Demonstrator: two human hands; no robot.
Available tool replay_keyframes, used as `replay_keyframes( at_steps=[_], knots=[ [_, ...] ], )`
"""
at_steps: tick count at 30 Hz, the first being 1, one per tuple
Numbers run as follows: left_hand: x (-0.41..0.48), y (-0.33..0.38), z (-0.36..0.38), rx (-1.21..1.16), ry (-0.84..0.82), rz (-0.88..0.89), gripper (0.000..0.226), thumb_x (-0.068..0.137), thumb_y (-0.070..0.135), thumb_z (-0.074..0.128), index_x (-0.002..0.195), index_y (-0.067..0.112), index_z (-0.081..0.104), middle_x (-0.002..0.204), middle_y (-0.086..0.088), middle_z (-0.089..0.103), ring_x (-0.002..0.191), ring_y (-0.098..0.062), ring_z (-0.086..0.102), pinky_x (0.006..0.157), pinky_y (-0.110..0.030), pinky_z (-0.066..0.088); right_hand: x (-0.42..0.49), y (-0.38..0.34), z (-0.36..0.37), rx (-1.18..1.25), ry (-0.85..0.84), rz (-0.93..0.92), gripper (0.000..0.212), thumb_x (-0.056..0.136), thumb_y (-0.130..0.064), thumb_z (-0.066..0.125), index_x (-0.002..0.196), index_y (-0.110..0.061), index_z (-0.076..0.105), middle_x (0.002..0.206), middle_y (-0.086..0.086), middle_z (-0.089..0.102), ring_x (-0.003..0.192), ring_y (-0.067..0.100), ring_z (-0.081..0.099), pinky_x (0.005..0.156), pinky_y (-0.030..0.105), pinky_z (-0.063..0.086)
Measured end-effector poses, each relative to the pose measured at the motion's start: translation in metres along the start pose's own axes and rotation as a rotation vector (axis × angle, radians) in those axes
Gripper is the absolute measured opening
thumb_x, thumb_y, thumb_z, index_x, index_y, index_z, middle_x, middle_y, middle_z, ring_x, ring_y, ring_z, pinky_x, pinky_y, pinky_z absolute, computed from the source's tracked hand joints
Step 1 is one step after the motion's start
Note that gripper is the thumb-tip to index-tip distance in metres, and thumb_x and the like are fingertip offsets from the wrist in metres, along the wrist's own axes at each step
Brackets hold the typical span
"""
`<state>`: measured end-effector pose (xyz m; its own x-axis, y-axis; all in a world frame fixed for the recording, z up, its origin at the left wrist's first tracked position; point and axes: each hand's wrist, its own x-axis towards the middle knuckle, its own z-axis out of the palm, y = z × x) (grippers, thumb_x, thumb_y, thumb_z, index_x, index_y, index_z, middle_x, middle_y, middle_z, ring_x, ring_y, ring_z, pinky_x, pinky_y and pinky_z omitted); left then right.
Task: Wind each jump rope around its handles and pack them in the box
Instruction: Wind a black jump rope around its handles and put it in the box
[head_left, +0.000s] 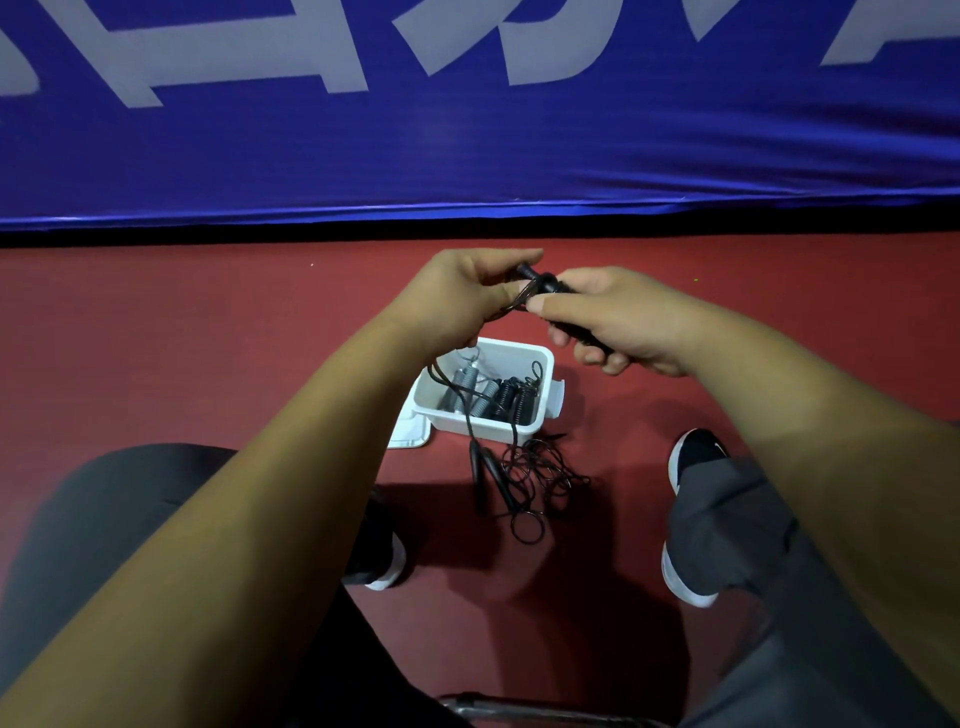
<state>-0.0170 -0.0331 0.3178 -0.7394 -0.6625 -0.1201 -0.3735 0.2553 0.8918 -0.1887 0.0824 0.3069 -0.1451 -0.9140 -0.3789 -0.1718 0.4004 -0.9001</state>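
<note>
My right hand (618, 317) grips the black handles (545, 285) of a jump rope above the floor. My left hand (462, 296) pinches that rope's thin black cord right beside the handle tips; the cord (452, 384) trails down from my left hand past the box. Below my hands a white box (540, 358) stands on the floor with several wound ropes (498, 397) inside, grey and black. In front of the box another black jump rope (530, 478) lies in a loose tangle, its handles side by side.
A white lid (410, 431) lies against the box's left side. The floor (208, 338) is red. A blue banner (467, 145) with pale letters hangs along the far edge. My knees and black shoes (696, 452) flank the box; a metal chair frame (519, 709) shows at the bottom.
</note>
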Motion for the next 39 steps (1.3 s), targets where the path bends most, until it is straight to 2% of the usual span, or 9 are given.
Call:
replay_keyframes(
  at_steps=[3,6,10,16,22,27,32,37,39],
  knots=[
    [0.000,0.000,0.004,0.038,0.063,0.040,0.041,0.100,0.012,0.069,0.139,0.024,0.068,0.091,0.013,0.075,0.056,0.000,0.047,0.044,-0.017,0.041,-0.002,0.002,-0.002,0.068,-0.044,0.040,0.034,0.096,-0.033,0.078,0.117,-0.009,0.065,0.083,0.003,0.063,0.054,0.012,0.043,0.043,0.019,0.026],
    [0.000,0.001,0.008,0.035,0.076,0.056,0.036,0.101,0.006,0.067,0.136,0.013,0.069,0.092,0.012,0.073,0.062,0.012,0.057,0.058,-0.004,0.044,-0.004,0.002,-0.003,0.153,-0.075,0.064,0.037,0.094,-0.030,0.081,0.120,-0.007,0.067,0.086,0.007,0.068,0.056,0.013,0.045,0.039,0.019,0.027],
    [0.001,-0.003,0.007,0.035,0.035,0.086,0.026,0.100,0.006,0.066,0.123,0.014,0.077,0.096,0.006,0.078,0.081,0.003,0.064,0.080,-0.017,0.050,-0.009,-0.001,-0.008,0.183,-0.117,0.073,0.041,0.095,-0.029,0.079,0.125,-0.004,0.067,0.091,0.011,0.073,0.058,0.013,0.051,0.039,0.021,0.034],
    [-0.006,0.004,0.003,0.120,-0.053,0.147,0.017,0.101,0.006,0.063,0.104,0.013,0.078,0.079,-0.005,0.070,0.073,-0.008,0.053,0.075,-0.025,0.045,-0.014,0.000,-0.010,0.165,-0.168,0.110,0.039,0.094,-0.036,0.078,0.122,-0.011,0.070,0.092,0.007,0.074,0.065,0.012,0.061,0.047,0.024,0.046],
    [-0.009,0.016,-0.005,0.291,-0.084,0.225,0.015,0.100,0.007,0.064,0.093,0.011,0.076,0.070,0.007,0.065,0.065,-0.005,0.052,0.067,-0.022,0.043,-0.015,0.000,-0.010,0.216,-0.216,0.116,0.029,0.090,-0.041,0.078,0.106,-0.017,0.075,0.087,0.006,0.066,0.064,0.013,0.059,0.049,0.026,0.047],
    [-0.011,0.020,-0.002,0.531,-0.131,0.194,0.016,0.100,0.014,0.064,0.094,0.015,0.078,0.069,-0.001,0.064,0.060,-0.007,0.047,0.060,-0.028,0.037,-0.020,-0.005,-0.013,-0.104,-0.234,0.054,0.022,0.101,-0.038,0.070,0.092,-0.018,0.071,0.072,0.004,0.066,0.056,0.019,0.055,0.045,0.025,0.040],
    [-0.012,0.021,-0.007,0.355,-0.010,0.166,0.016,0.099,0.017,0.067,0.092,0.019,0.081,0.069,0.005,0.067,0.065,-0.003,0.055,0.066,-0.026,0.046,-0.014,-0.008,-0.009,-0.039,-0.158,-0.002,0.031,0.098,-0.039,0.075,0.110,-0.011,0.071,0.083,0.008,0.067,0.065,0.023,0.050,0.052,0.028,0.035],
    [-0.009,0.018,-0.005,0.324,0.059,0.088,0.014,0.099,0.020,0.068,0.097,0.021,0.082,0.082,0.000,0.077,0.084,-0.017,0.073,0.085,-0.038,0.059,-0.013,-0.019,-0.009,-0.103,-0.120,0.000,0.034,0.098,-0.047,0.072,0.123,-0.024,0.070,0.104,0.005,0.081,0.078,0.020,0.071,0.061,0.031,0.053],
    [-0.008,0.017,-0.005,0.297,0.065,0.077,0.015,0.100,0.018,0.067,0.098,0.020,0.082,0.080,0.003,0.077,0.077,-0.009,0.071,0.081,-0.035,0.058,-0.014,-0.020,-0.007,-0.090,-0.119,0.025,0.031,0.099,-0.048,0.071,0.121,-0.027,0.068,0.100,0.002,0.080,0.074,0.018,0.069,0.059,0.030,0.054]
  ],
)
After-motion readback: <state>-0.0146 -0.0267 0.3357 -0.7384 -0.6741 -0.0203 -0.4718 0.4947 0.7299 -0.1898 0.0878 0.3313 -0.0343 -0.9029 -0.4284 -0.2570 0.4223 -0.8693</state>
